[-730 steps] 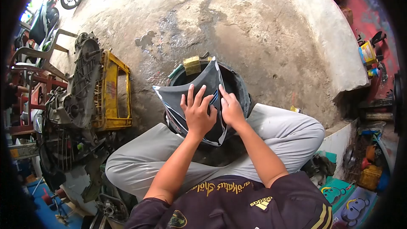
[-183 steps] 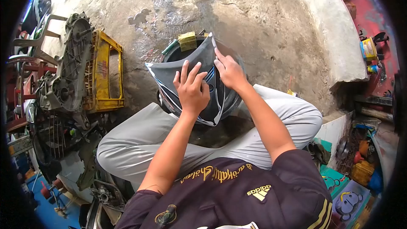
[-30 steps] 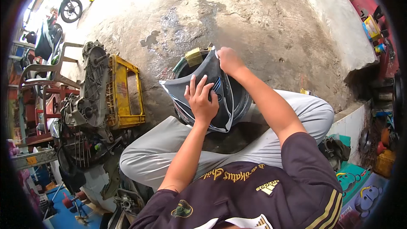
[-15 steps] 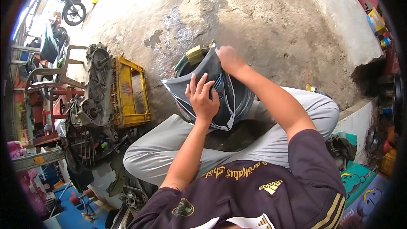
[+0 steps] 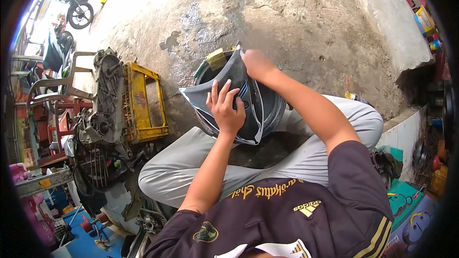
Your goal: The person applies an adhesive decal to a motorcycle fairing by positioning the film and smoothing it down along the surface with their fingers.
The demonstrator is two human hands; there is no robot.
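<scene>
A dark grey motorcycle body panel [image 5: 210,93] with pale edges and blue stripes lies tilted across a round black tub [image 5: 273,122] between my crossed legs. My left hand [image 5: 227,109] rests on the panel's face, fingers stretched and apart. At the panel's far upper corner, my right hand [image 5: 258,65] is closed against the edge. Motion blurs its fingers, and whatever they hold is hidden. A yellowish block [image 5: 216,59] sits on the tub's far rim, just behind the panel.
Left of me stand a yellow plastic crate [image 5: 149,100], a metal engine casing [image 5: 109,96] and a chair frame [image 5: 57,86]. A parked motorcycle's wheel [image 5: 80,15] shows further off. Wet patches mark the concrete floor [image 5: 296,28]. A low wall edge [image 5: 406,117] runs along the right.
My right hand stays at the panel's upper corner, blurred in both frames. My left hand keeps its place on the panel. The whole view shifts slightly.
</scene>
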